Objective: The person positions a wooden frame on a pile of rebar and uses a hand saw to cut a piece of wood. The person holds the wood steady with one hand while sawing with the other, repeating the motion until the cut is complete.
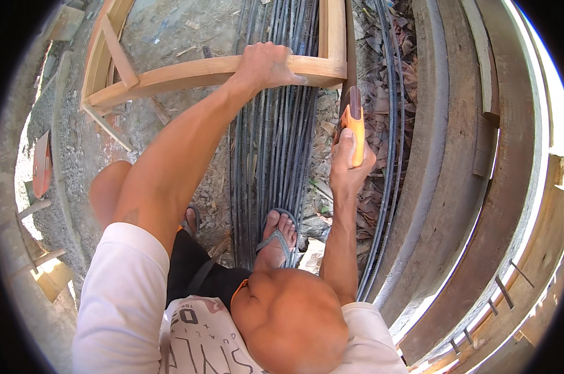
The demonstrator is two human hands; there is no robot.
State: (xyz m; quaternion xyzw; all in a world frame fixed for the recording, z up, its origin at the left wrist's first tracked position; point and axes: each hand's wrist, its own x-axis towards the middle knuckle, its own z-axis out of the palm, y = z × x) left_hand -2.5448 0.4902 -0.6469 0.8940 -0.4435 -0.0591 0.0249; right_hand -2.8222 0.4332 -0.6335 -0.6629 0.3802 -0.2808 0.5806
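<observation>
A pale wooden frame (pixel 188 73) lies ahead of me, its near rail running left to right and bowed by the lens. My left hand (pixel 267 64) is closed over that rail, toward its right end. In my right hand (pixel 352 161) is a handsaw (pixel 358 131), gripped by its orange handle. The saw's dark blade points away from me, close along the right end of the frame. Whether its teeth touch the wood, I cannot tell. A diagonal wooden brace (pixel 120 53) crosses the frame's left corner.
Below the frame runs a bundle of long dark steel rods (pixel 251 162), with my sandalled foot (pixel 276 240) on it. Weathered planks (pixel 431 143) stand along the right, beyond dry leaves (pixel 375 206). Nails (pixel 504 293) stick out of wood at lower right.
</observation>
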